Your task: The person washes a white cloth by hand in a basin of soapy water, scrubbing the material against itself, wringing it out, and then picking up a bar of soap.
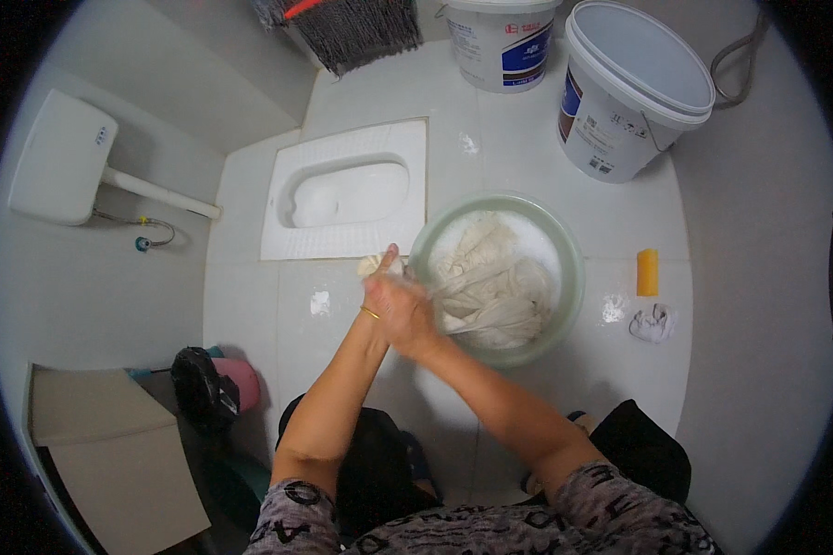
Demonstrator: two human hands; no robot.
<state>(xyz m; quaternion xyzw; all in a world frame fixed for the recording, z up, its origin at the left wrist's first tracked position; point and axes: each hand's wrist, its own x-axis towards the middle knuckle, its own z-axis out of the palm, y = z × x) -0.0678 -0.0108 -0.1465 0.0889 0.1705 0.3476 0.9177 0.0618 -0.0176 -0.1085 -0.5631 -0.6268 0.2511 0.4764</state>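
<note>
Over the left rim of a pale green plastic basin (pixel 578 291), my two hands are pressed together around a bunched off-white cloth (pixel 369 265). My left hand (pixel 383 279), below a thin gold-coloured bracelet, grips it with the thumb pointing up. Against it, my right hand (pixel 411 318) is closed and slightly blurred. Part of the bunch sticks out to the left of my hands. Wet off-white fabric (pixel 503 302) lies heaped in sudsy water (pixel 468 232) in the basin. Whether the gripped cloth is one piece with the heap is partly hidden by my hands.
A white squat toilet (pixel 350 194) is set in the tiled floor at far left. Two plastic buckets (pixel 503 48) (pixel 611 132) and a broom (pixel 361 31) stand beyond. Right of the basin lie a yellow bar (pixel 647 272) and crumpled white material (pixel 652 324). A pink bin (pixel 241 381) is at left.
</note>
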